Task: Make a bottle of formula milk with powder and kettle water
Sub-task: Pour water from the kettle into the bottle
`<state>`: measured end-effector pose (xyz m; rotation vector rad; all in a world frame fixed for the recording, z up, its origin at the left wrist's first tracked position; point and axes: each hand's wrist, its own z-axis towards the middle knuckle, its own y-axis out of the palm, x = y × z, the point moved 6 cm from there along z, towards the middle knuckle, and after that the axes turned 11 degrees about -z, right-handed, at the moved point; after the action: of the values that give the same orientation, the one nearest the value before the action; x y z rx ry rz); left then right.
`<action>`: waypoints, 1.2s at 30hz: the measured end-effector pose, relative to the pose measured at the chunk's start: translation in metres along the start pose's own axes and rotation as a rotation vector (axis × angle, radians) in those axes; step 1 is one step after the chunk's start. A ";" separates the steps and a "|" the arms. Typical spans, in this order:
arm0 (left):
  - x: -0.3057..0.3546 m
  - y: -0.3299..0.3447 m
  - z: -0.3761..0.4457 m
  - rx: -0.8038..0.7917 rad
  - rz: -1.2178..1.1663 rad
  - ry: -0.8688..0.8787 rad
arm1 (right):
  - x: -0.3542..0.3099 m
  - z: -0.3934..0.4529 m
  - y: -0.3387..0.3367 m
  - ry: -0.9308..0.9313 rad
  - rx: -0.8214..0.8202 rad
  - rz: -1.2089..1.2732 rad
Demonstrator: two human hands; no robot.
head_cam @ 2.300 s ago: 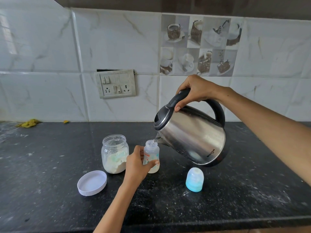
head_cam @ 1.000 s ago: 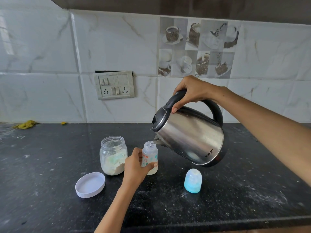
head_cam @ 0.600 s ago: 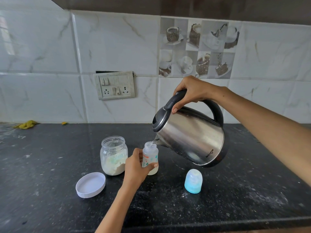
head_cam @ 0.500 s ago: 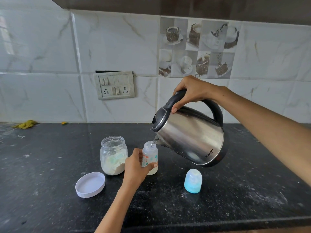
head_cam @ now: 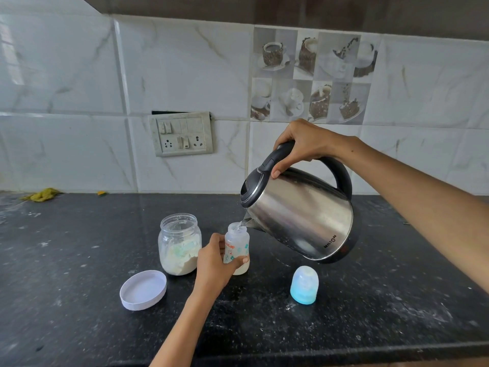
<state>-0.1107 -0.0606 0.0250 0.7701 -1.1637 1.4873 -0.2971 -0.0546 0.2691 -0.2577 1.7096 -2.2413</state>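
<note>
A small clear baby bottle [head_cam: 237,243] stands open on the black counter [head_cam: 79,260] with pale liquid and powder at its bottom. My left hand [head_cam: 214,263] is wrapped around its left side. My right hand [head_cam: 304,145] grips the black handle of a steel kettle [head_cam: 301,215], tilted left, its spout right over the bottle's mouth with a thin stream of water falling in. To the bottle's left stands an open glass jar of white powder [head_cam: 180,245], part full. The bottle's blue cap [head_cam: 304,285] stands to its right, below the kettle.
The jar's white lid [head_cam: 143,289] lies upturned near the front left of the jar. A switch and socket plate [head_cam: 181,133] is on the tiled wall behind. Yellow scraps [head_cam: 43,194] lie at the far left by the wall. Powder specks dot the counter.
Both hands, the kettle and the bottle hold nearly the same pose throughout; water keeps running from the spout into the bottle.
</note>
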 end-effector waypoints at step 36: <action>-0.005 0.001 -0.001 -0.010 -0.027 0.020 | 0.068 -0.031 0.023 0.056 0.426 0.461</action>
<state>-0.1106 -0.0612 0.0199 0.7597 -1.1406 1.4628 -0.3672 -0.0561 0.2354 0.2719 1.1208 -2.1900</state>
